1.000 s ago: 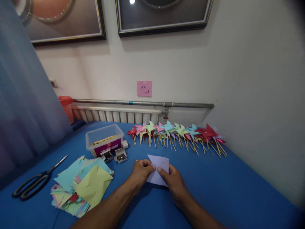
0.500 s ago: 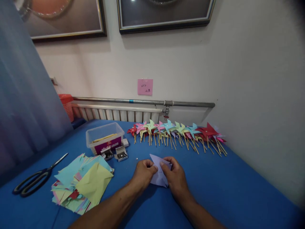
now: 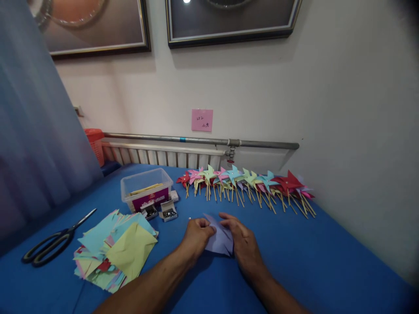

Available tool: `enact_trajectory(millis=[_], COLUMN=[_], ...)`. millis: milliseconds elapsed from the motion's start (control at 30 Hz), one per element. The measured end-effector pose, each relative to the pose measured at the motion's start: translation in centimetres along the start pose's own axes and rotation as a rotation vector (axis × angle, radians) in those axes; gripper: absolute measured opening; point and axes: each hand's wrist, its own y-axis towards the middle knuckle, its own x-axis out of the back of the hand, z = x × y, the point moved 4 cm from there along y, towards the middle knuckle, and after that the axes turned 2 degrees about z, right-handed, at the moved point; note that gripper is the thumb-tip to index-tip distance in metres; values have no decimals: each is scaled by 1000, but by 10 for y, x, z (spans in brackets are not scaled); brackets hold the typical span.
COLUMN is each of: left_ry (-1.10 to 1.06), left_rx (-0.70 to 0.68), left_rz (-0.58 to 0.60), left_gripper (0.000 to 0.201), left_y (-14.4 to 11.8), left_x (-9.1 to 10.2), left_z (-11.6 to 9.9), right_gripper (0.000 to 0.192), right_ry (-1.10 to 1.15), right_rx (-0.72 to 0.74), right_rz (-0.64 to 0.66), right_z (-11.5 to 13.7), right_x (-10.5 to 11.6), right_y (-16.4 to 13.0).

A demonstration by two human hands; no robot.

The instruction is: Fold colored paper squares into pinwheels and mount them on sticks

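A light purple paper sheet point(image 3: 220, 241) with cut slits is held above the blue surface. My left hand point(image 3: 198, 235) pinches its left side between thumb and fingers. At the sheet's right edge is my right hand point(image 3: 244, 242), its fingers stretched out and loosely apart; whether they touch the paper I cannot tell. A small shiny pin point(image 3: 189, 218) lies just beyond my left hand. To the left is a pile of cut paper sheets point(image 3: 131, 250) in yellow, blue, pink and red.
Scissors point(image 3: 62, 237) lie at far left. Behind the pile stand a clear plastic box point(image 3: 146, 192) holding thin sticks and small open boxes of metal pins point(image 3: 168, 213). Finished paper pinwheels point(image 3: 234, 174) line the back, below a pipe point(image 3: 203, 141) on the wall.
My right hand has loosened from the sheet, its thumb leaving the paper's face and its fingers straightening. The sheet has bent and tilted slightly in my left hand. The view has shifted a little.
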Motion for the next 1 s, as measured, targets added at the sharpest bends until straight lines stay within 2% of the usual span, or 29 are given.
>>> enact_trajectory(millis=[200,333,600,833,1000], left_ry=[15,31,-15,-36,-17], left_rx=[-5,10,7,7,10], left_rz=[0,-16,19,43,59], left_gripper=[23,21,22,26,31], left_y=[-1,-3,-1,0,1], left_x=[-2,-3,-2,-3,-3], left_z=[-2,-3,-1,1,2], right_gripper=[40,37,43,35,28], right_ry=[27,35,106,42,32], right_rx=[-28,-111,-160,-187,-188], right_rz=[8,63,69,-40,-62], right_z=[-7,-7,-15,-15,-12], right_x=[-3,-9,-8,-6,-6], right_y=[5,3,3,5,5])
